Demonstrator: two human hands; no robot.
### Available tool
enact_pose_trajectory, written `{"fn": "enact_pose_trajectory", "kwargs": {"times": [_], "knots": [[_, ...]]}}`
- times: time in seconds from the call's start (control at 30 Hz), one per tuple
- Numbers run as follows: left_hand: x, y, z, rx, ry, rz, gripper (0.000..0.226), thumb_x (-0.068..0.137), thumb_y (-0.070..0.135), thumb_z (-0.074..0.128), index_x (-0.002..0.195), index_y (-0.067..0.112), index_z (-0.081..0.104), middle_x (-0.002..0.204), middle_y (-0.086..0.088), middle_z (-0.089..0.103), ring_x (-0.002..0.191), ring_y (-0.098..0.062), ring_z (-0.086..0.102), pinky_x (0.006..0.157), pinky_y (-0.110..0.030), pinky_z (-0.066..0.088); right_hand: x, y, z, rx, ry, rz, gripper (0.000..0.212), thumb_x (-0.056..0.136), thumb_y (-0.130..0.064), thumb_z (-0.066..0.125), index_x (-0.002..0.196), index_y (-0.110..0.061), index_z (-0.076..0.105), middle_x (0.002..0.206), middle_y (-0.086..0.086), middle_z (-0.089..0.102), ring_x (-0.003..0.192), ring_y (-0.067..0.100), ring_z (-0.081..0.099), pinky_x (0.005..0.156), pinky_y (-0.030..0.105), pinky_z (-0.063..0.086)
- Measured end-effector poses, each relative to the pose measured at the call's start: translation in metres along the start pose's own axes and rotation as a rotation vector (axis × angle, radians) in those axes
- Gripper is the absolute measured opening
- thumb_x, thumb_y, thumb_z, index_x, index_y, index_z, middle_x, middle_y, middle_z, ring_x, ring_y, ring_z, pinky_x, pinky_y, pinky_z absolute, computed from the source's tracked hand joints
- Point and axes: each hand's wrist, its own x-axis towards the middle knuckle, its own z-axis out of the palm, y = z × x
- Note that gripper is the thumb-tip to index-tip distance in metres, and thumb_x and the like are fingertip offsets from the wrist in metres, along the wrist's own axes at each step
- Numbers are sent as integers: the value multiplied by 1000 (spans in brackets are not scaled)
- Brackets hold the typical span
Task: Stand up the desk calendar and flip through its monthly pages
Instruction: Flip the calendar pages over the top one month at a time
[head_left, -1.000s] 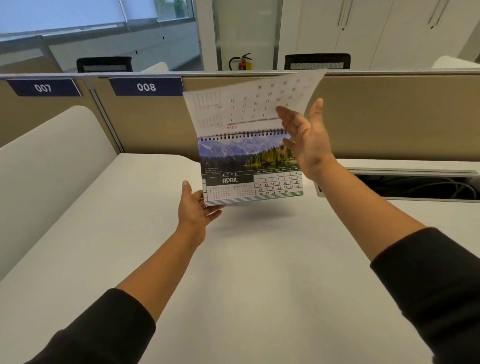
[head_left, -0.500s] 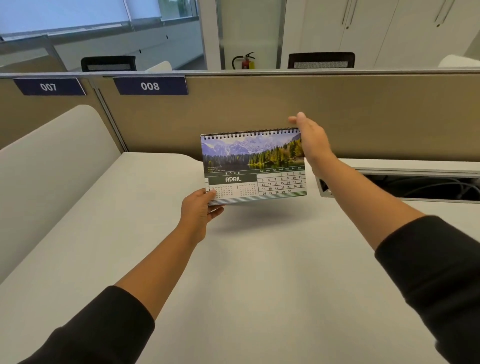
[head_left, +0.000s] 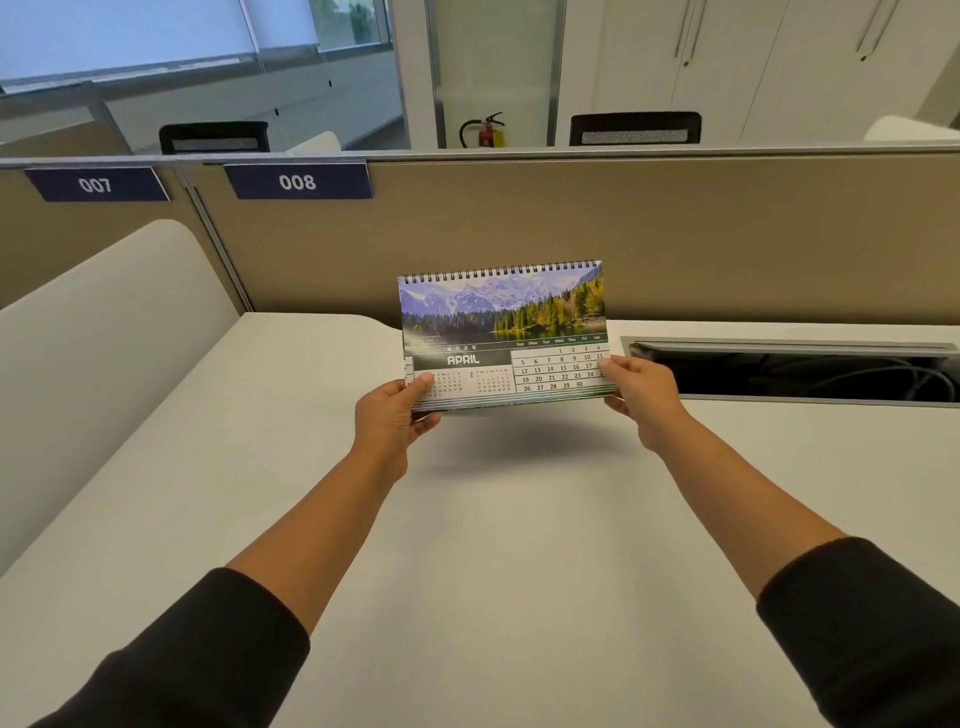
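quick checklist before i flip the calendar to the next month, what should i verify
1. Left hand grips the desk calendar at its lower left corner: ok.
2. Right hand grips the lower right corner, thumb on the page: ok.
3. Front page lies flat and shows APRIL: ok.
4. Spiral binding along the top edge looks straight and nothing blocks it: ok.
5. Calendar standing on the desk: not ok, it is held above the surface with its shadow below.
6. Back stand unfolded: cannot tell, it is hidden behind the pages.
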Motion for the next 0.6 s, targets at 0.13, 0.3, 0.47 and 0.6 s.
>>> {"fn": "enact_pose_trajectory", "kwargs": {"times": [0.13, 0.3, 0.47, 0.6], "knots": [[-1, 0, 1, -4, 13, -1, 9, 84, 18, 63, 79, 11, 64, 84, -8, 67, 76, -19, 63, 52, -19, 54, -1, 1, -1, -2, 27, -65, 28, 79, -15, 68, 104, -3, 63, 96, 9, 68, 76, 13, 64, 57, 16, 47], [-3, 2, 5, 1, 39, 5, 12, 82, 22, 65, 77, 11, 63, 84, -7, 67, 77, -18, 63, 55, -20, 55, -3, 2, -2, -3, 98, -107, 26, 75, -16, 72, 99, -10, 62, 94, 8, 67, 74, 12, 63, 55, 18, 44], [-1, 3, 10, -4, 81, 9, 14, 81, 22, 66, 77, 10, 61, 82, -7, 66, 78, -18, 63, 62, -25, 53, -7, 1, -1, -37, 133, -213, 14, 82, -25, 64, 88, -12, 64, 91, 7, 68, 71, 7, 60, 57, 19, 43], [0, 4, 14, -6, 113, 14, 15, 78, 24, 70, 74, 12, 61, 78, -5, 66, 72, -16, 63, 59, -23, 53, -8, -6, -3, -11, 162, -239, 15, 81, -26, 65, 83, -10, 65, 88, 8, 68, 77, 16, 62, 66, 26, 50]]}}
